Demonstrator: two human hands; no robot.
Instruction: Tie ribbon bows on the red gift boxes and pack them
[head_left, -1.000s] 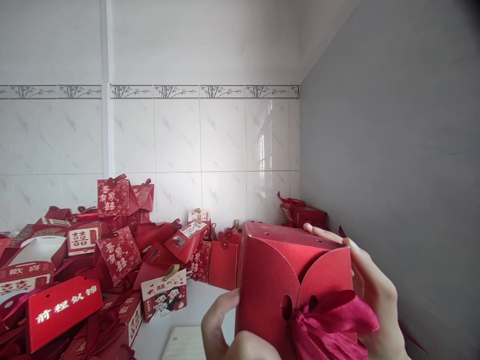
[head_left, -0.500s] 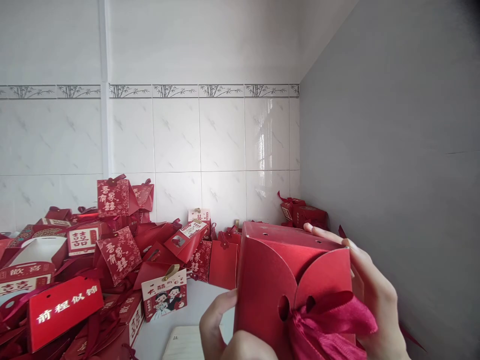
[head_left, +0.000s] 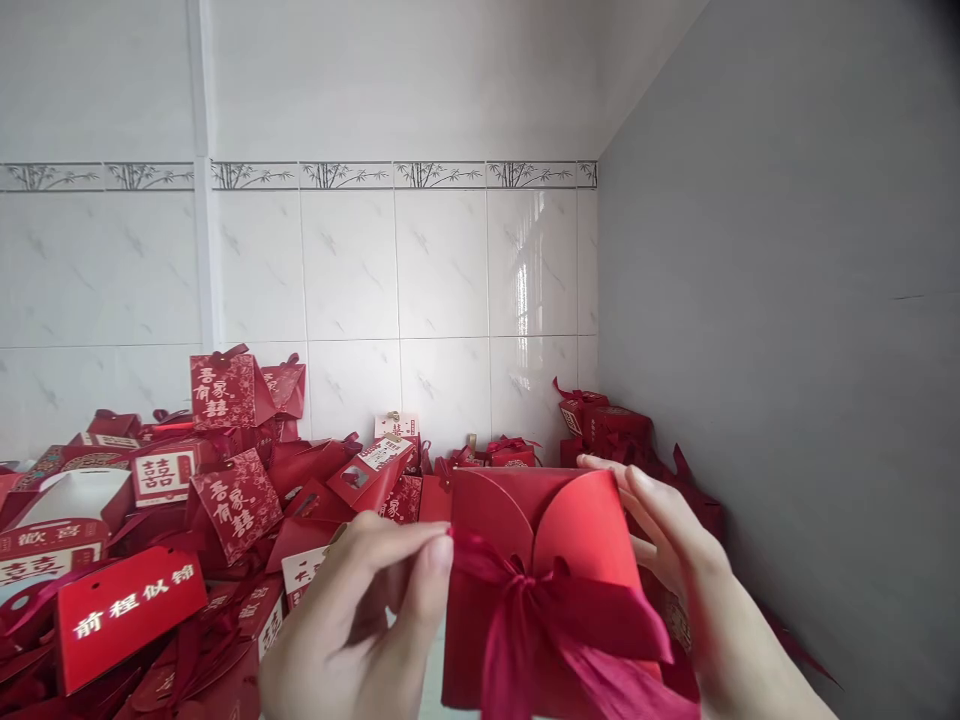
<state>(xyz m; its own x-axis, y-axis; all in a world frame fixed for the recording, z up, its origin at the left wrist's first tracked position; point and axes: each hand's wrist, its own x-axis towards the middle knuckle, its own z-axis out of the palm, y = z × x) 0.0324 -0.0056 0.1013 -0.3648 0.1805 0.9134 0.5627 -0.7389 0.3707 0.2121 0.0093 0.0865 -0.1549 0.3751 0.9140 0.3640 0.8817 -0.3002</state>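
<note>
My right fingers (head_left: pixel 660 495) clamp the right side of the red box (head_left: pixel 589 520), nearer me than the heaped boxes (head_left: pixel 238 505). My left fingers (head_left: pixel 433 565) pinch its ribbon bow (head_left: pixel 600 615) at the left.

Smooth, faintly sheeny red card box (head_left: pixel 581 525), satiny cloth ribbon (head_left: pixel 600 612) (softly creased), glossy wall tiles (head_left: pixel 442 265).

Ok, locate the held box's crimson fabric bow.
In the head view, the crimson fabric bow is low, right of centre, on the front of the red cardboard box, between the left hand, pinching its left edge, and the right hand.
</note>
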